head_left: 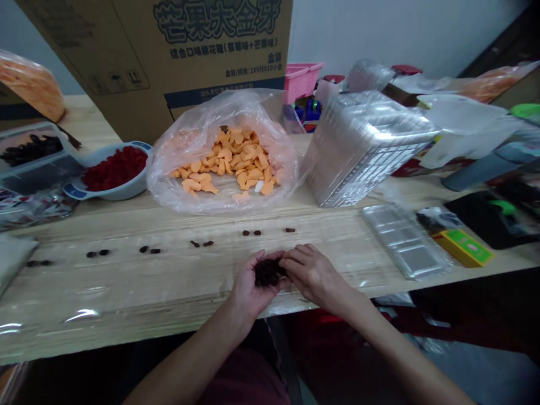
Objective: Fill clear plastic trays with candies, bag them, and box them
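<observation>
My left hand point(248, 289) is cupped, palm up, around a heap of small dark brown pieces point(265, 273) above the table's front edge. The fingers of my right hand point(310, 273) are pinched together at the right side of this heap, on a dark piece that is mostly hidden. Beyond my hands, more dark pieces lie on the table in a spaced row. Most are in pairs, such as one pair point(257, 232) straight ahead; a single piece point(290, 229) lies at the row's right end.
An open plastic bag point(169, 174) holds orange pieces, before a large cardboard box point(126, 107). Left are a bowl point(118, 194) of red pieces and a clear tub point(46, 177) of dark pieces. Stacked clear trays point(337, 152), a flat tray point(405, 242) and a yellow-green box point(464, 247) stand right.
</observation>
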### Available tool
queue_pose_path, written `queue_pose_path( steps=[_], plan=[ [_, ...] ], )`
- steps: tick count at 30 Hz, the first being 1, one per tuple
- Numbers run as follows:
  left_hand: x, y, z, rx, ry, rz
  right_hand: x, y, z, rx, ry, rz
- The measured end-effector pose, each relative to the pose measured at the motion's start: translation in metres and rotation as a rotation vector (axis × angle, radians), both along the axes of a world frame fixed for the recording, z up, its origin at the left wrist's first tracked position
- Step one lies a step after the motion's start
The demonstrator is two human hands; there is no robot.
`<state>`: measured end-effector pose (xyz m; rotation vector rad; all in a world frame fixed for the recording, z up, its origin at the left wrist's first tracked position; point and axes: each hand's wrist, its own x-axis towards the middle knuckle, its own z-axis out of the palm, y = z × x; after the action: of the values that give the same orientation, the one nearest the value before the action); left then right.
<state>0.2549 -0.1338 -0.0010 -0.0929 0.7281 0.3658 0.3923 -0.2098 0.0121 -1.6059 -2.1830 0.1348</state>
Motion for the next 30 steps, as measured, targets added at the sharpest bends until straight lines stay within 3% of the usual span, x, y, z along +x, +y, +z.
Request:
queue_pose_path(
  steps=[2,5,8,11,14,17,21,25,28,30],
  plan=[
    [0.003,-0.002,-0.001,0.002,-0.001,-0.018,0.000,-0.005,0.000,-0.016,-0.044,0.018],
    [0.007,-0.004,-0.001,0.001,-0.007,-0.049,0.003,-0.011,0.001,-0.053,0.149,0.017],
    [0.008,-0.005,0.000,0.009,0.012,-0.066,0.021,-0.012,0.000,-0.068,0.472,-0.123],
    [0.009,-0.005,0.003,0.015,0.031,-0.082,0.055,-0.004,-0.008,-0.003,0.587,-0.292],
    [0.009,-0.004,0.005,0.000,0.018,-0.077,0.088,0.007,-0.019,0.016,0.553,-0.440],
    [0.009,-0.004,0.004,-0.018,-0.004,-0.051,0.102,0.017,-0.029,-0.036,0.527,-0.446],
    [0.010,-0.004,0.002,-0.031,-0.019,-0.022,0.097,0.027,-0.039,-0.046,0.447,-0.353],
    [0.011,-0.004,0.001,-0.035,-0.026,-0.014,0.095,0.034,-0.046,-0.049,0.219,-0.356],
    [0.012,-0.004,0.001,-0.033,-0.036,-0.023,0.093,0.031,-0.044,-0.016,0.124,-0.352],
    [0.013,-0.003,0.001,-0.034,-0.036,-0.031,0.084,0.025,-0.036,0.017,0.215,-0.317]
  ],
)
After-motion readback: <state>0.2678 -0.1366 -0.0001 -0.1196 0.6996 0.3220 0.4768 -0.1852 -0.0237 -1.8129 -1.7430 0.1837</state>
